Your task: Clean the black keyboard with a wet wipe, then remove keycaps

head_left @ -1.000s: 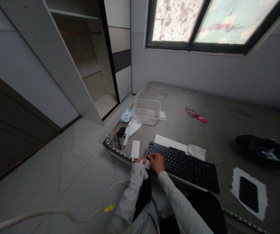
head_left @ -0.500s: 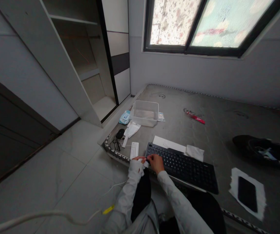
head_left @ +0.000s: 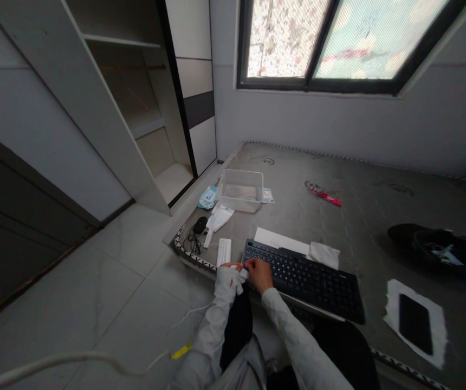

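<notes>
My left hand (head_left: 230, 270) is closed at the near left corner of a black keyboard (head_left: 306, 280), with a crumpled white wipe (head_left: 241, 277) bunched in its fingers. Against that same corner, my right hand (head_left: 259, 273) has thumb and fingers pinched together. Whatever lies between those fingertips is too small to make out. The keyboard rests at a slant on the grey mattress, its near edge above my legs. A white power strip (head_left: 224, 251) lies just beyond my left hand.
On the mattress (head_left: 290, 168) stand a clear plastic box (head_left: 241, 190), a blue wipes packet (head_left: 207, 197), a black mouse (head_left: 199, 225) with its cable and a red packet (head_left: 325, 195). At right are a phone (head_left: 415, 324) on white paper and a black bag (head_left: 440, 252). A white cable (head_left: 95, 356) crosses the floor.
Both hands stay at the keyboard's left corner, nearly unmoved. The white wipe sticks out slightly more beside my left hand. The view has shifted a little.
</notes>
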### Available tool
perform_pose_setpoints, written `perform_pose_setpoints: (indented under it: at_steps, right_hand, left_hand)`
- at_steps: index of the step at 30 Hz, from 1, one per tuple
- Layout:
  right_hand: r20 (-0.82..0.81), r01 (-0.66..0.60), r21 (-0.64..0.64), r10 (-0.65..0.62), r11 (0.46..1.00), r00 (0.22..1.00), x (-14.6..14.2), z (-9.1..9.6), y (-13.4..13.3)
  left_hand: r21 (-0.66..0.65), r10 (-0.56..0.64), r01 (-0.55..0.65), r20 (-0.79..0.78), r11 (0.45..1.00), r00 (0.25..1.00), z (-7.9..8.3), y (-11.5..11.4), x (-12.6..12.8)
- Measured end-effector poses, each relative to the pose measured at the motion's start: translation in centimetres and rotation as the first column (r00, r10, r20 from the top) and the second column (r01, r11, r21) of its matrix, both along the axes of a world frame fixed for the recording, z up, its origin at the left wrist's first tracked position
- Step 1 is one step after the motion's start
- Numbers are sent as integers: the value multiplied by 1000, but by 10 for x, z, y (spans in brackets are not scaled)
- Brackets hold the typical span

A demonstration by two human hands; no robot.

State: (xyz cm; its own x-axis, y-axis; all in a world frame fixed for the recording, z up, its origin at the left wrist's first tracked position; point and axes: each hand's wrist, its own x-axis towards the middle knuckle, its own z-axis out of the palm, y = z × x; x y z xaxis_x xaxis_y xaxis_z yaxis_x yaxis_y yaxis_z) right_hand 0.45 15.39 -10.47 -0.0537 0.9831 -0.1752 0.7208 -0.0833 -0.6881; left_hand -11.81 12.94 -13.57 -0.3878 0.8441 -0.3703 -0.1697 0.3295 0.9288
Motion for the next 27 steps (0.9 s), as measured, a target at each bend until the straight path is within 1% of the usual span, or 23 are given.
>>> perform_pose_setpoints:
  at_steps: [5,10,14,19,21,23,27]
  right_hand:
    - [-24,5,19,-5,1000,1000,2,-4,0]
    - [-45,18,48,-16,999,999,1,-13,0]
    - [-59,27,99,-22,995,998,0,-20,-2]
    - [-56,47,191,-37,980,998,1,-26,-5]
    - [-56,51,225,-40,973,998,2,-27,-6]
    - [-62,52,248,-38,967,997,1,-29,-6]
    - [-76,63,272,-44,960,996,0,-33,-7]
  left_hand:
    - [-7,13,-12,9,1000,1000,-7,2,1]
    - [-16,21,-21,11,1000,1000,-8,1,1]
    - [-12,40,-40,-3,999,999,-9,2,1]
    - [-18,70,-70,-18,997,997,-18,6,4]
    - [-37,59,-60,-11,998,998,-21,7,5]
    - [-59,25,-25,0,998,1000,-22,8,6]
    - [-89,-13,12,-10,996,1000,-20,12,6]
